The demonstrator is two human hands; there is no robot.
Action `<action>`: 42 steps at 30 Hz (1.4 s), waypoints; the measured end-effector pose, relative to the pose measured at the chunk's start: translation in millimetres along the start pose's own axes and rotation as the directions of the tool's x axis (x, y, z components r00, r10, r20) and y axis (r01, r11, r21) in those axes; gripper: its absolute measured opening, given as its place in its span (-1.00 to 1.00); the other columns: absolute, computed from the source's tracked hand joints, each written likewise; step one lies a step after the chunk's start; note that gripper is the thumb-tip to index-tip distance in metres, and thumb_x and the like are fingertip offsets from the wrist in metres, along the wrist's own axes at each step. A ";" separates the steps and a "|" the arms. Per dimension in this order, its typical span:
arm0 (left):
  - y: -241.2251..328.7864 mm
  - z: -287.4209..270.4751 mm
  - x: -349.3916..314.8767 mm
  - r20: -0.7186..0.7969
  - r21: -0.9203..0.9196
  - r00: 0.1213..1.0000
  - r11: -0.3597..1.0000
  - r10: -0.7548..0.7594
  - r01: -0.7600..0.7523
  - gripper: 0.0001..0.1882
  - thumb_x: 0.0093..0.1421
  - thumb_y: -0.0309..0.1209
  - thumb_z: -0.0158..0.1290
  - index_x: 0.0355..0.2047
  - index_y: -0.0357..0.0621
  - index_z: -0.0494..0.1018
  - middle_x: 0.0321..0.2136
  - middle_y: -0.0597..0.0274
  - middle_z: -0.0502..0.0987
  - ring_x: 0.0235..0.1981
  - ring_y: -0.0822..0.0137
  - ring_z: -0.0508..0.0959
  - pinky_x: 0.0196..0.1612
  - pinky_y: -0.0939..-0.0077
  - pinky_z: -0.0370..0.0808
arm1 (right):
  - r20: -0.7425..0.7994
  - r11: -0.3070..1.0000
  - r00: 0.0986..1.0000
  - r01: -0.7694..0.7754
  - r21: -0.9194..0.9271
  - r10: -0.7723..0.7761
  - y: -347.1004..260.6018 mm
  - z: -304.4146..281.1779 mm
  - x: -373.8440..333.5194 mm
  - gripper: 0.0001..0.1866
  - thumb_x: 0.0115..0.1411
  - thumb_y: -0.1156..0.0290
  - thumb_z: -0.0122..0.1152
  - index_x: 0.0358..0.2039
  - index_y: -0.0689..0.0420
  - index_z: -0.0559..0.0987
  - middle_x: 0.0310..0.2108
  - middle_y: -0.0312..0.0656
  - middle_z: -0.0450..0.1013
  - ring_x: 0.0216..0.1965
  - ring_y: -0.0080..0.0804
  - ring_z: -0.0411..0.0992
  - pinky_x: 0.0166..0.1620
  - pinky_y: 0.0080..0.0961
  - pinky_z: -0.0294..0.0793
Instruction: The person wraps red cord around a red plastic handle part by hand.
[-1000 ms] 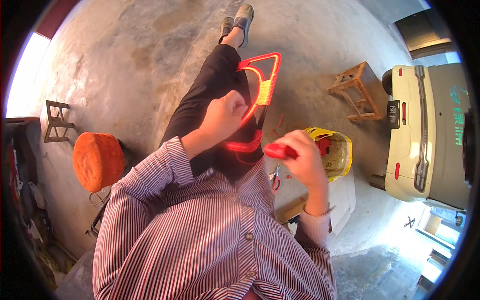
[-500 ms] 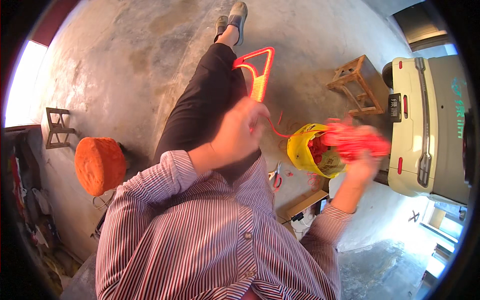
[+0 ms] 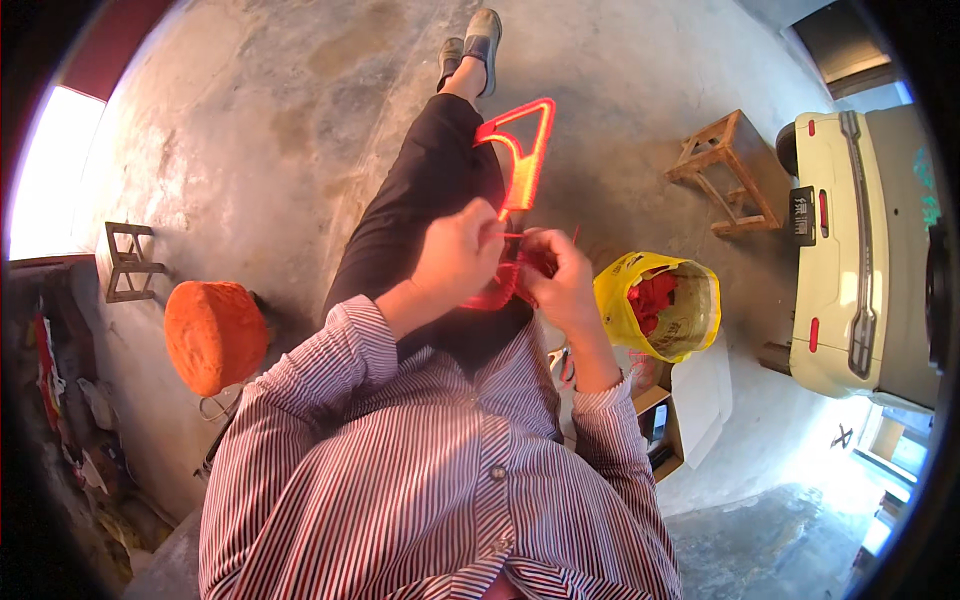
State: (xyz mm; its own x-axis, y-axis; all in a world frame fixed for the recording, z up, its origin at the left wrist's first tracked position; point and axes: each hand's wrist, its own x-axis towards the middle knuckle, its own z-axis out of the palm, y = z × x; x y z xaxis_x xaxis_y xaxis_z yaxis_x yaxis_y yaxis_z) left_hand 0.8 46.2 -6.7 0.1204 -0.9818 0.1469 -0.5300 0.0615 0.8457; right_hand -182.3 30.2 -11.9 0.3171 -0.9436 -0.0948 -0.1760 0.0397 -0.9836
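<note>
A red frame wrapped in cord [image 3: 525,180] lies over my dark-trousered legs, its far end an open triangle. My left hand [image 3: 462,250] is closed round its near part, fingertips pinched together. Close beside it, my right hand [image 3: 562,282] is also closed, pinching red cord [image 3: 510,236]. A strand runs between the two hands. Below the fingers, more red [image 3: 492,298] shows, partly covered, and I cannot tell whether it is loose cord or the frame. To the right stands an open yellow bag [image 3: 612,290] with a red heap [image 3: 652,302] inside.
Scissors [image 3: 566,366] are partly hidden behind my right forearm. An open cardboard box [image 3: 672,462] is nearby. One wooden stool [image 3: 735,165] stands at right, near a cream-coloured vehicle [image 3: 840,270]. An orange round seat [image 3: 213,335] and another small stool [image 3: 130,262] are at left.
My right hand has come leftward from above the yellow bag to beside my left hand. The big red cord bundle it held there no longer shows in it. The frame stays over my legs.
</note>
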 end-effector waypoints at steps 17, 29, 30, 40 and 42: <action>7.2 3.0 17.9 0.429 -0.605 0.734 0.436 -0.526 0.666 -0.87 0.24 -0.49 0.07 -0.19 -0.19 0.50 -0.51 0.24 0.53 -0.63 0.51 0.40 -0.56 0.63 0.28 | -0.418 0.811 0.908 0.237 0.535 0.010 -15.9 -47.5 -12.2 -0.72 0.21 0.51 0.40 -0.06 0.21 0.64 -0.09 -0.18 0.61 -0.11 -0.40 0.56 0.06 -0.37 0.53; -0.6 43.0 14.5 0.416 -0.516 0.692 0.474 -0.590 0.714 -0.43 0.09 -0.51 0.08 0.15 -0.28 0.34 -0.18 0.19 0.43 -0.15 0.37 0.39 0.05 0.46 0.34 | 0.000 0.498 0.995 0.052 0.865 -0.104 -46.8 -172.7 -112.6 -0.47 0.52 -0.14 -0.27 -0.08 0.12 0.38 -0.65 -0.34 0.31 -0.64 -0.47 0.28 -0.37 -0.38 0.27; -3.2 41.8 13.1 0.437 -0.505 0.680 0.465 -0.589 0.727 -0.41 0.06 -0.53 0.08 0.16 -0.29 0.33 -0.17 0.18 0.42 -0.16 0.37 0.38 0.04 0.48 0.34 | -0.012 0.519 0.997 0.047 0.854 -0.070 -39.6 -184.1 -131.0 -0.46 0.52 -0.14 -0.27 -0.07 0.13 0.39 -0.65 -0.33 0.32 -0.64 -0.46 0.28 -0.38 -0.37 0.27; 8.0 22.0 -24.9 0.026 -0.119 0.994 0.987 0.110 -0.106 -0.38 0.01 -0.49 0.22 0.13 -0.23 0.36 0.07 -0.07 0.43 0.16 -0.09 0.41 0.30 0.14 0.33 | -0.584 0.801 0.807 0.296 0.521 0.081 6.4 -177.0 -159.1 -0.46 0.49 -0.02 -0.06 0.20 0.18 0.41 0.03 -0.02 0.48 0.03 -0.15 0.47 0.13 -0.07 0.48; 32.6 21.1 -41.0 0.142 -0.194 0.922 0.924 0.360 -0.331 -0.40 0.07 -0.43 0.26 0.14 -0.25 0.38 0.08 -0.08 0.44 0.16 -0.08 0.41 0.29 0.12 0.34 | -0.424 0.885 0.905 0.220 0.411 -0.028 7.0 -116.5 -136.5 -0.30 0.45 -0.15 -0.09 0.27 0.23 0.36 0.27 0.06 0.35 0.29 -0.08 0.32 0.29 -0.06 0.35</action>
State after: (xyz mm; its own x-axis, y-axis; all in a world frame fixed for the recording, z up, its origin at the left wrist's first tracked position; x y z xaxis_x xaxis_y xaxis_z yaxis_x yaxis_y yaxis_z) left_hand -39.1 84.7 4.0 -0.1992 -0.9087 0.3668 -0.3668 0.4163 0.8320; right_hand -335.4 121.0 12.0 -0.1034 -0.9946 0.0064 0.2972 -0.0370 -0.9541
